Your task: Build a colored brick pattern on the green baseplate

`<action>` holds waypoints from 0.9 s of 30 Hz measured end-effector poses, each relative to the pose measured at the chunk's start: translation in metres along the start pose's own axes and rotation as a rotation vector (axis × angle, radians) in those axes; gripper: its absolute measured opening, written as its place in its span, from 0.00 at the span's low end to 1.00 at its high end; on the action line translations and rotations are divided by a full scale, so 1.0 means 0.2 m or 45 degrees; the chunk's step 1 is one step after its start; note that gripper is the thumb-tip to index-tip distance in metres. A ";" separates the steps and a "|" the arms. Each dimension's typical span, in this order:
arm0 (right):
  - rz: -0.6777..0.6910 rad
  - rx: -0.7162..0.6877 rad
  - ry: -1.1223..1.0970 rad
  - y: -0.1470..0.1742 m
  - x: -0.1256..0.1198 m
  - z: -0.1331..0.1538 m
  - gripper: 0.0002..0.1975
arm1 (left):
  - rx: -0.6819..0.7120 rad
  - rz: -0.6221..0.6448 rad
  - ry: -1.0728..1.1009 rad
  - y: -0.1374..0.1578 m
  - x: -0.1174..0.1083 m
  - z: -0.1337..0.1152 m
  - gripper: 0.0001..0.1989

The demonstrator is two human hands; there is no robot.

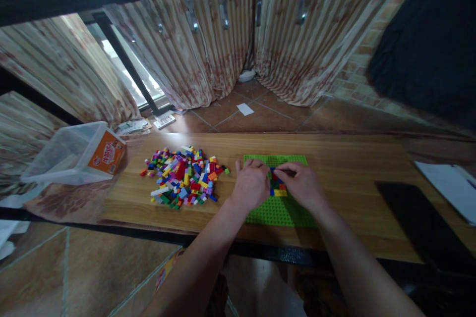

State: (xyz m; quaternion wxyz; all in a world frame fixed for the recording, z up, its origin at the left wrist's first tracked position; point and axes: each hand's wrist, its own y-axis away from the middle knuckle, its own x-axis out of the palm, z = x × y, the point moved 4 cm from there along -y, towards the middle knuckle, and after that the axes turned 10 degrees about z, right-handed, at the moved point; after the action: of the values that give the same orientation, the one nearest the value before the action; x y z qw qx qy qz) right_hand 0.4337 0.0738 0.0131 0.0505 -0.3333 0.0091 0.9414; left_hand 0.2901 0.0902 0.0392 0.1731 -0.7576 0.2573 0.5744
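A green studded baseplate (275, 215) lies on the wooden tabletop, with a small cluster of toy bricks (279, 192) in blue, yellow, orange and red on it. Over its left part is my left hand (253, 179), fingers bent and closed beside the cluster; whatever they hold is hidden by the hand. From the other side my right hand (300, 184) reaches in, thumb and forefinger pinched at a small brick on the cluster's upper edge. The two sets of fingertips are close together. Left of the baseplate spreads a heap of loose toy bricks (186, 176) in many colours.
A clear plastic bin (70, 158) with an orange label stands at the table's left end. On the right lie a black flat tablet-like object (422, 223) and white paper (446, 185). A dark metal bar (275, 253) runs along the front edge. Striped curtains (208, 54) hang behind.
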 end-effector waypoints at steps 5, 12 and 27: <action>-0.037 -0.010 0.114 0.00 0.02 0.01 0.10 | 0.031 0.010 0.002 0.00 0.00 0.00 0.11; -0.022 0.034 0.183 0.01 0.04 0.02 0.09 | -0.003 -0.006 0.065 0.01 0.01 0.02 0.11; 0.030 0.035 0.175 0.02 0.04 0.02 0.09 | 0.093 -0.022 -0.170 0.01 0.04 -0.03 0.14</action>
State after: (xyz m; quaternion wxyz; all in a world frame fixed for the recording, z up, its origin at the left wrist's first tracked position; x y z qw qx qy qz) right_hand 0.4246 0.0708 0.0116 0.0431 -0.3964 0.0293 0.9166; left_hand 0.2955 0.0843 0.0323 0.2223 -0.7130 0.2592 0.6124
